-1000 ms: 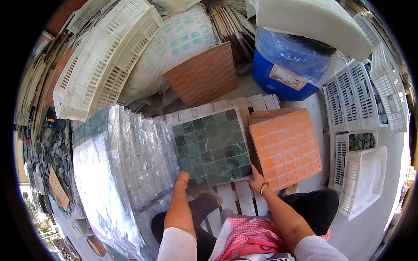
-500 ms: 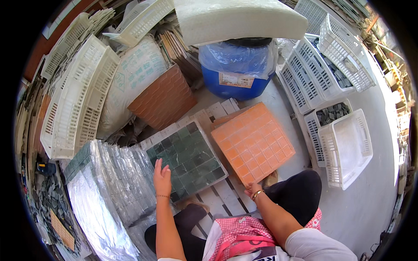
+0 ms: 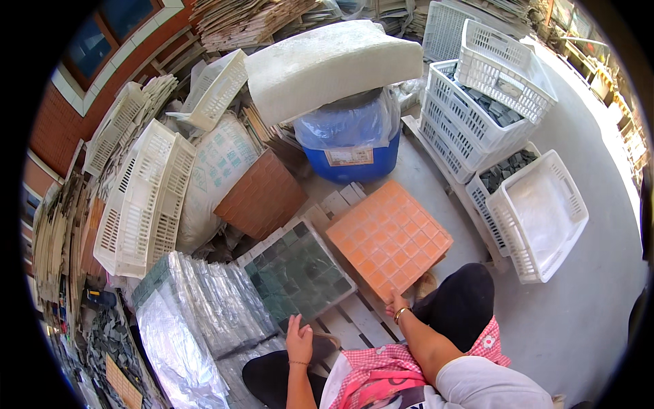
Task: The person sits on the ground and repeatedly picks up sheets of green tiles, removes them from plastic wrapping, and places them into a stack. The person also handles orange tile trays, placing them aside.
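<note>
My left hand point(image 3: 300, 339) hovers by the near edge of a square panel of dark green tiles point(image 3: 300, 269), fingers apart and nothing in them. A glossy sheen covers the panel, and its tile joints look faint. At the near corner of an orange square-grid tile mould point(image 3: 390, 235), my right hand point(image 3: 395, 305) has its fingers closed on the rim. The mould lies beside the green panel, with another edge showing beneath it. Left of the panel stands a stack of plastic-wrapped tile sheets point(image 3: 211, 300).
A pale slatted pallet point(image 3: 344, 327) lies underneath. Behind it stand a brown patterned mould point(image 3: 262, 194) and a blue drum point(image 3: 351, 160) with a white foam block point(image 3: 334, 65) above. White crates point(image 3: 470, 126) holding dark stone pieces stand at right; more crates point(image 3: 146, 198) stand at left.
My left hand has drawn back from the green panel's left side toward my body. My right hand stays at the mould's near corner. The view has tilted up, showing more background.
</note>
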The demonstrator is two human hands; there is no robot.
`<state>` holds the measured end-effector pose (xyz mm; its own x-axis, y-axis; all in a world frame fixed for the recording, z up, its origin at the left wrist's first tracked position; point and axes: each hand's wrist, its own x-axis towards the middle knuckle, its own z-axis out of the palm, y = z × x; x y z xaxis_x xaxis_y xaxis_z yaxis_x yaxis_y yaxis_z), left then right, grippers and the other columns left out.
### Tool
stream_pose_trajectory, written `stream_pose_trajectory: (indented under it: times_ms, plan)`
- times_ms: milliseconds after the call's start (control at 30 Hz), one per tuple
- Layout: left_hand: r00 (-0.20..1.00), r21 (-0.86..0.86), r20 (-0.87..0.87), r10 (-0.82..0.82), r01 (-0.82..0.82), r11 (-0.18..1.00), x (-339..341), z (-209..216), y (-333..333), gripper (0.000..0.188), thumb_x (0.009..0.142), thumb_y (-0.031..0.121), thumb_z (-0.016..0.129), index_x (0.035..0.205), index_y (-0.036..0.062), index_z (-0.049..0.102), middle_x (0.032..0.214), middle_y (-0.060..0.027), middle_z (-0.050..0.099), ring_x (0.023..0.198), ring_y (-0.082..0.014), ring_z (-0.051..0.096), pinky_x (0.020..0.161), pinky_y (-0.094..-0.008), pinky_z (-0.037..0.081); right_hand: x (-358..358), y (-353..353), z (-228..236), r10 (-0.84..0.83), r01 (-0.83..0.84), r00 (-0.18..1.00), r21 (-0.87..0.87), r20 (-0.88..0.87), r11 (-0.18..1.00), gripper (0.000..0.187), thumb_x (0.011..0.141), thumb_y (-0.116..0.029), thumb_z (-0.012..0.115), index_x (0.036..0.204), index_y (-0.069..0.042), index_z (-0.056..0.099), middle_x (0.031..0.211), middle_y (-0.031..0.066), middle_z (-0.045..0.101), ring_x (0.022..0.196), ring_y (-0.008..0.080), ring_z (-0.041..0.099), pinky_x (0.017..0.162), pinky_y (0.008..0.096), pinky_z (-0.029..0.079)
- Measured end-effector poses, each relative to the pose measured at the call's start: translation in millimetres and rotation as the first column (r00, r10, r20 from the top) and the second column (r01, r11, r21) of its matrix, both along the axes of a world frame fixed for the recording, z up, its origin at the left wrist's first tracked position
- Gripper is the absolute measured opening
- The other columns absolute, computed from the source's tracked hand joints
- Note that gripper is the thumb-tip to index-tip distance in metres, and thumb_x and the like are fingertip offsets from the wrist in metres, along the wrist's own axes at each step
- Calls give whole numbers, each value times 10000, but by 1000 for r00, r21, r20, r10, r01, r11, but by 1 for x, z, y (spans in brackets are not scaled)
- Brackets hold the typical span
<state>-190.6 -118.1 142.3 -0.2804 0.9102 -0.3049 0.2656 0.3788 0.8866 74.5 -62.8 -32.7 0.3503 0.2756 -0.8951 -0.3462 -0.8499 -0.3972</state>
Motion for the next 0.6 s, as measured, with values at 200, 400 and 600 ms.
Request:
stream_pose_trajectory:
  times_ms: [200, 400, 600]
  plan:
    - [991, -94, -131, 12, -25, 995, -12, -30, -18, 440, 734, 104, 535, 1150, -10, 448, 1247, -227, 366, 888, -205, 581, 809, -261, 425, -4, 2, 25, 106, -108, 992, 19, 66, 994, 355, 707, -346, 602, 696, 9, 592, 574, 90, 578, 381, 124, 468, 359, 239, 414]
    - [977, -7, -204, 56, -58, 998, -27, -69, -26, 456, 739, 85, 553, 1182, 41, 452, 867, -72, 579, 596, -86, 512, 552, -227, 432, 2, -1, 5, -51, 32, 972, 83, 228, 996, 150, 677, -64, 588, 734, 74, 593, 684, 147, 612, 556, 184, 605, 434, 287, 466]
    - [988, -133, -154, 10, -30, 991, -5, -46, -17, 448, 729, 107, 554, 1164, 41, 473, 748, -61, 578, 577, -83, 506, 545, -246, 433, -10, 5, 40, 153, -165, 968, 42, 198, 985, 130, 716, -113, 575, 689, 14, 577, 646, 121, 597, 460, 155, 533, 386, 274, 417]
